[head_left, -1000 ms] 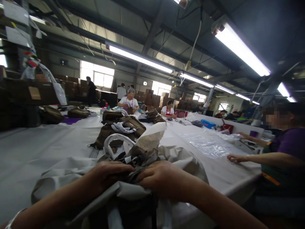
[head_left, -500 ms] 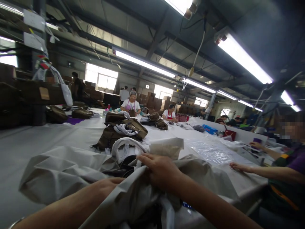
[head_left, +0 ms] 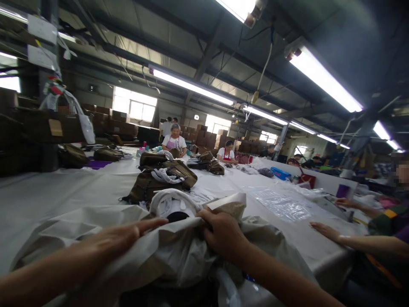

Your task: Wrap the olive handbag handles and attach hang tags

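Observation:
A pale beige fabric bag (head_left: 179, 251) lies crumpled at the table's near edge, its mouth facing away from me. Out of that mouth rises a handbag handle wrapped in white (head_left: 174, 196), with something black just below it. My right hand (head_left: 223, 232) grips the fabric bag's rim on the right, fingers closed on the cloth. Over the left part of the rim lies my left hand (head_left: 137, 232), fingers stretched out and resting on the cloth; its thumb is partly hidden. Just beyond, olive-brown handbags (head_left: 162, 181) with white-wrapped handles are piled up.
Clear plastic sheets (head_left: 283, 204) lie on the white table (head_left: 105, 189) to the right. A co-worker's hand (head_left: 327, 232) rests at the right edge. More brown bags (head_left: 206, 162) and two seated people are farther back. A post (head_left: 49, 157) stands at left.
My left hand has come up out of the cloth folds and now lies stretched over the rim. My right hand has shifted slightly right, and the bag's mouth has spread wider.

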Tool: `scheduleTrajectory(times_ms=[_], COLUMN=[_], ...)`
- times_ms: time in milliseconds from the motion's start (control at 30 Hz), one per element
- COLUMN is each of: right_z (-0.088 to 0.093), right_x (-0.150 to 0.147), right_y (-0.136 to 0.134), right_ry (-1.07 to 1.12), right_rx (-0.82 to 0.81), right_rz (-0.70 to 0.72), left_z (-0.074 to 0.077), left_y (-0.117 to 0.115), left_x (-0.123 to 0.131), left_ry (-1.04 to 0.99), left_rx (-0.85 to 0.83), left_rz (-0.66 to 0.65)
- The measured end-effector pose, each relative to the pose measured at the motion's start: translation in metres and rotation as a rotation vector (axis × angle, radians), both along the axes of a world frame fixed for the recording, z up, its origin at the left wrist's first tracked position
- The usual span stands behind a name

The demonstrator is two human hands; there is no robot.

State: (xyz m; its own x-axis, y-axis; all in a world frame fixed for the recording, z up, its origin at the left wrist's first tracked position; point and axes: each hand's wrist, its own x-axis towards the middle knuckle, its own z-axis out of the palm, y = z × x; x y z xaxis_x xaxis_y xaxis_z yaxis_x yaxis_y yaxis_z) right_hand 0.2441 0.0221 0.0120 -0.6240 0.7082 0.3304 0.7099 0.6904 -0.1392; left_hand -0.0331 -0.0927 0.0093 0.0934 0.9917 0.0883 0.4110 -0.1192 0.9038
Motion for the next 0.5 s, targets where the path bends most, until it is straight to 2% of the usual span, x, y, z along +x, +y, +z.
scheduleTrajectory(times_ms=[67,100,167,267,367,500], right_z=[-0.002,-0.003,-0.003,-0.002,-0.001,0.008], right_x=[-0.001,-0.001,0.000,0.005,0.008,0.009], right_y=[0.001,0.002,0.002,0.003,0.005,-0.004], right_ry=[-0.003,0.001,0.023,0.081,0.102,0.054], right_rx=[0.004,0.007,0.002,-0.017,-0.032,-0.007], right_rz=[0.031,0.050,0.090,0.135,0.135,0.002], left_z=[0.008,0.012,0.017,0.016,0.003,-0.012], left_y=[-0.004,-0.002,0.009,0.037,0.058,0.067], left_x=[0.008,0.012,0.015,0.006,-0.004,-0.004], left_ry=[0.299,0.422,0.570,0.653,0.719,0.712], left_rx=[0.042,0.074,0.200,0.342,0.246,0.181], left_rz=[-0.149,-0.176,-0.089,0.046,0.045,0.056])
